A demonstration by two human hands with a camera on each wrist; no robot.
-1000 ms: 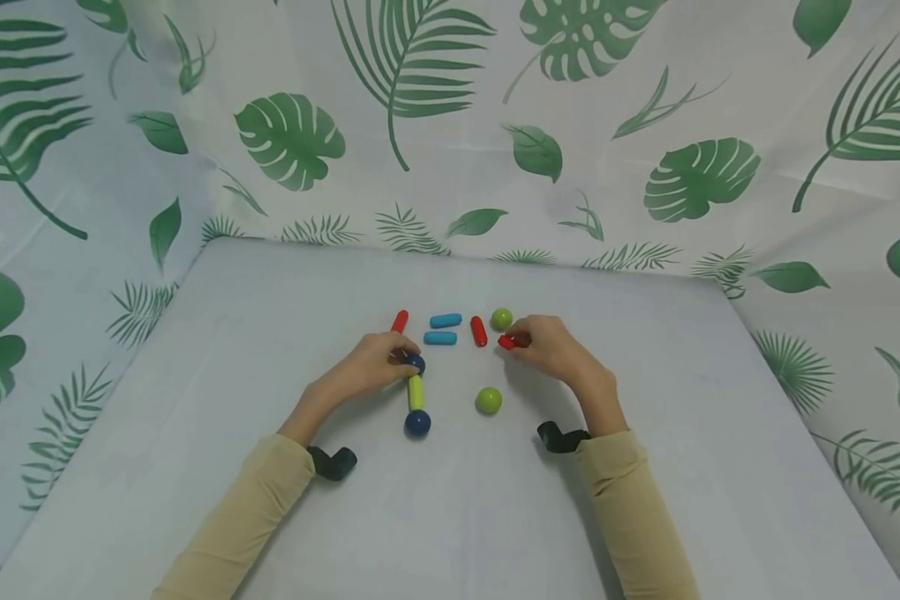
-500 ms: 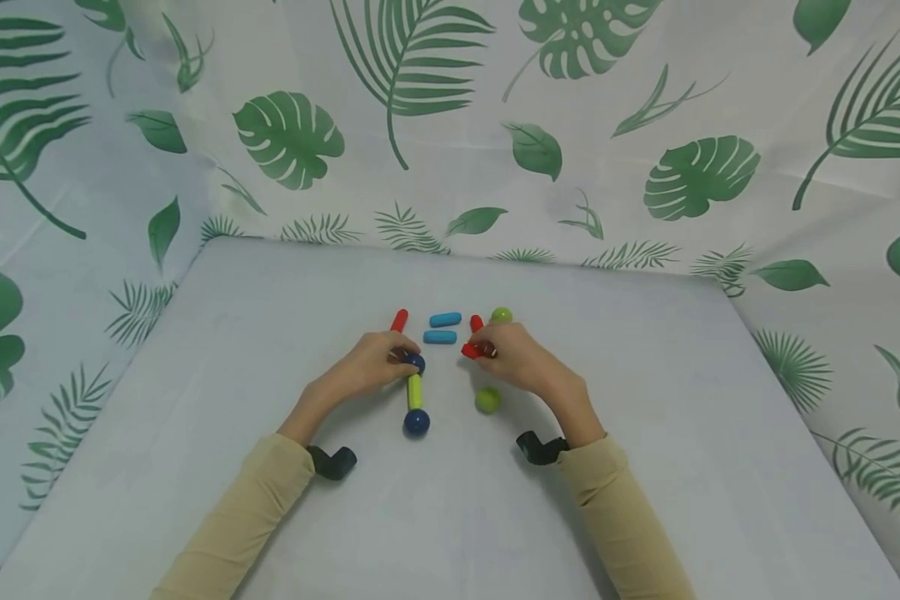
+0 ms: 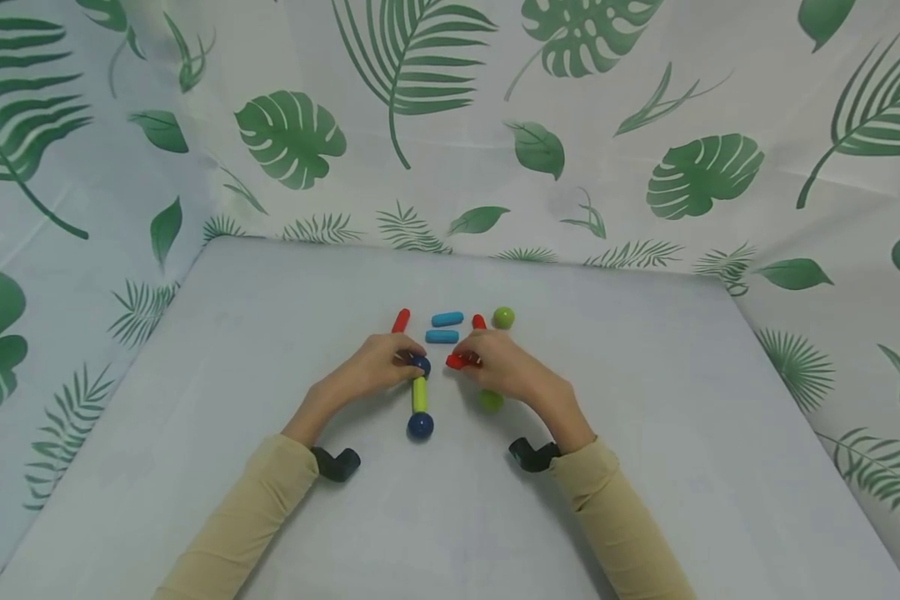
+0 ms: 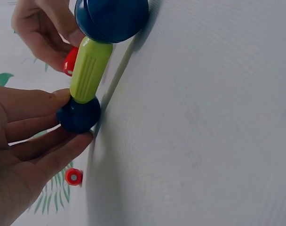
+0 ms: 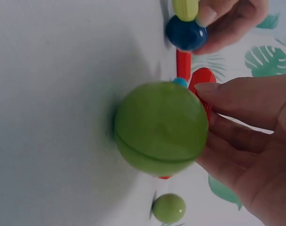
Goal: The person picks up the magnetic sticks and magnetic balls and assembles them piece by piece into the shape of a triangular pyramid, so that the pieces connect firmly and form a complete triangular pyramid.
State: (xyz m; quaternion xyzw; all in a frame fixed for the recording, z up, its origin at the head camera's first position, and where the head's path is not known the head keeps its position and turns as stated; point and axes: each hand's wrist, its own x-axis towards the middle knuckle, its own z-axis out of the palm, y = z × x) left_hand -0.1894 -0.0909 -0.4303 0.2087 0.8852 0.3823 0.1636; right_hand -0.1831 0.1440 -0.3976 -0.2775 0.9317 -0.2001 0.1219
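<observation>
My left hand (image 3: 378, 364) grips the far dark blue ball (image 4: 79, 115) between thumb and fingers. A ridged yellow-green rod (image 3: 419, 395) joins that ball to a second dark blue ball (image 3: 420, 426) nearer to me, like a small dumbbell. My right hand (image 3: 504, 364) pinches a red rod (image 5: 202, 89), its end pointing left at the held ball with a small gap between them. Just under the right hand sits a green ball (image 5: 161, 128), partly covered by the hand in the head view.
Beyond the hands lie two blue rods (image 3: 442, 337), a red rod (image 3: 401, 321) by the left hand and another red rod (image 3: 479, 322) partly behind the right. A second green ball (image 3: 503, 317) stands at the back. A leaf-print cloth (image 3: 435, 192) rises behind the white table (image 3: 450, 533).
My right hand has moved left and slightly nearer to me, bringing the red rod close to the blue ball. The left hand keeps its hold, almost still.
</observation>
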